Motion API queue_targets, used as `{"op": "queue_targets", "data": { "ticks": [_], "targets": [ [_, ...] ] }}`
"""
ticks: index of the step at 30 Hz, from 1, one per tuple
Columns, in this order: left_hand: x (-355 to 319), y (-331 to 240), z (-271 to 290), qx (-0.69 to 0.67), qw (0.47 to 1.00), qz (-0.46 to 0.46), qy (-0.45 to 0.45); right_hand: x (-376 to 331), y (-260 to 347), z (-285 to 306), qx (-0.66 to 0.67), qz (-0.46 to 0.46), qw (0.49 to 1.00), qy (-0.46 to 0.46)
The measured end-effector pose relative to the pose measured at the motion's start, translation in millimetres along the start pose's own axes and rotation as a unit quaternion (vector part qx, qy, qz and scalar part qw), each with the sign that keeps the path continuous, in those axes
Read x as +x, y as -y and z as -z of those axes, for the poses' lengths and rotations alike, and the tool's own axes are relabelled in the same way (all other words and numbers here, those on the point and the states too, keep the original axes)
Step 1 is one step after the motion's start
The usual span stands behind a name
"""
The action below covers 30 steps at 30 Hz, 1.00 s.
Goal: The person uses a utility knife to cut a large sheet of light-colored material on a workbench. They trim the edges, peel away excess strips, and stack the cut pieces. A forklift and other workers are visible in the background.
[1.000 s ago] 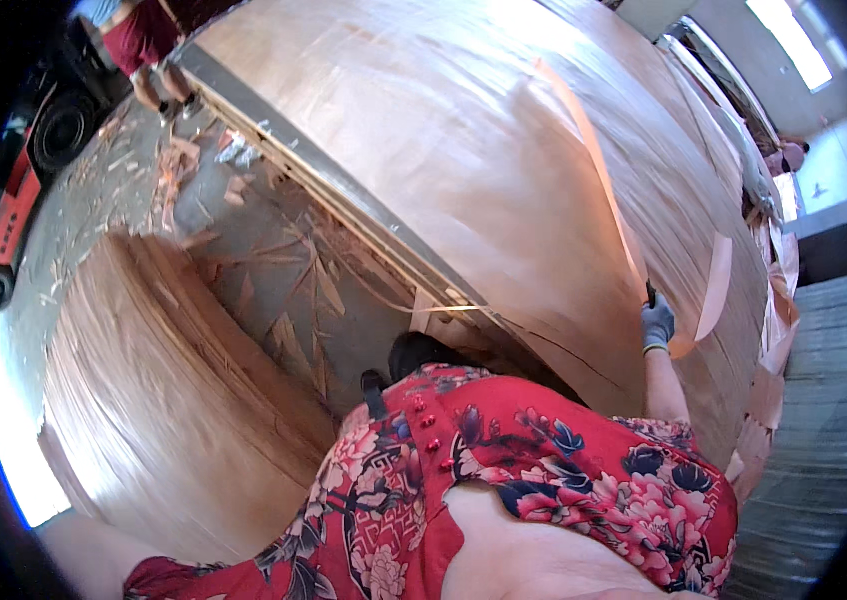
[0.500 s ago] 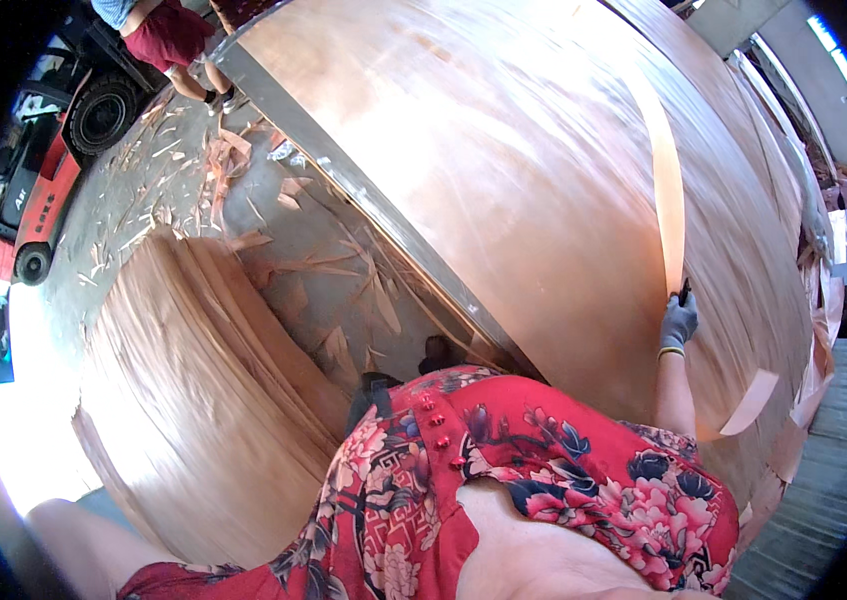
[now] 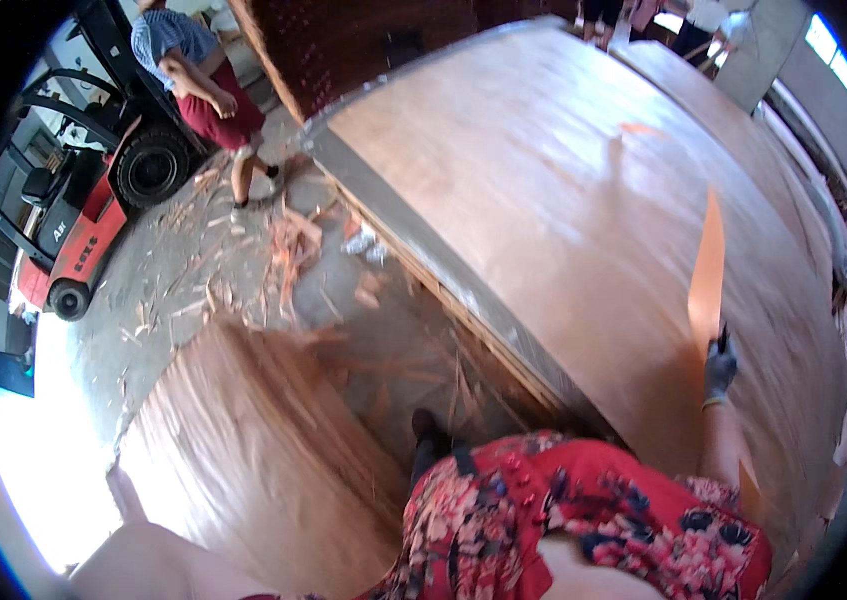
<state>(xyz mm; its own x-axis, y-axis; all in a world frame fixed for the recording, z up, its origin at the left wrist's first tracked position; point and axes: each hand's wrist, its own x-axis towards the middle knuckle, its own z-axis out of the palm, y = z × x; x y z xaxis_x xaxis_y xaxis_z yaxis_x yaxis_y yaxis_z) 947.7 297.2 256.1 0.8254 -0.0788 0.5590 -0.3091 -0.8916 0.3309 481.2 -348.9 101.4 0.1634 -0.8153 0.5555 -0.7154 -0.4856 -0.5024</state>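
My right hand [image 3: 720, 370], in a grey glove, is closed around the lower end of a long, pointed strip of wood veneer [image 3: 708, 270]. A small dark object [image 3: 722, 338] sticks up from the same grip; its kind is unclear. The hand is over a wide veneer-covered surface [image 3: 543, 190], and the strip stretches away from me above it. My left arm [image 3: 148, 560] reaches out at the lower left, towards the outer edge of a stack of veneer sheets [image 3: 253, 450]. Glare and blur hide the fingers of my left hand there.
Veneer scraps [image 3: 293, 245] litter the floor between stack and table. A red forklift [image 3: 88, 240] stands at the far left. Near it a person [image 3: 208, 100] in red shorts is on foot. A dark reddish-brown panel [image 3: 413, 50] rises behind the table; other people [image 3: 688, 30] are beyond.
My view has swung up and left, bringing in the brown panel and more of the forklift. The strip in my right hand looks shorter and turned. The person by the forklift has shifted stance.
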Motion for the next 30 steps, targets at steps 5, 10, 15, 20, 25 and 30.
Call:
{"op": "queue_targets", "data": {
  "ticks": [5, 10, 15, 20, 25, 30],
  "targets": [
    [58, -6, -28, -0.031, 0.999, -0.006, 0.016, -3, 63, -16, 0.010, -0.041, 0.999, 0.017],
    [106, -3, -49, -0.034, 0.999, 0.026, 0.011, -4, 138, -39, -0.002, 0.106, 0.993, -0.046],
    [179, 16, -43, 0.025, 0.999, 0.038, 0.003, 48, 211, -72, 0.041, 0.106, 0.993, -0.015],
    [256, 24, -47, 0.063, 0.998, 0.021, 0.003, 94, 237, -127, 0.068, 0.012, 0.997, 0.046],
    [323, 58, -58, 0.075, 0.997, 0.022, -0.021, 156, 299, -185, 0.140, 0.063, 0.988, -0.008],
    [413, 106, -64, 0.127, 0.991, 0.010, -0.046, 205, 426, -216, 0.362, -0.189, 0.906, 0.116]
  ]
}}
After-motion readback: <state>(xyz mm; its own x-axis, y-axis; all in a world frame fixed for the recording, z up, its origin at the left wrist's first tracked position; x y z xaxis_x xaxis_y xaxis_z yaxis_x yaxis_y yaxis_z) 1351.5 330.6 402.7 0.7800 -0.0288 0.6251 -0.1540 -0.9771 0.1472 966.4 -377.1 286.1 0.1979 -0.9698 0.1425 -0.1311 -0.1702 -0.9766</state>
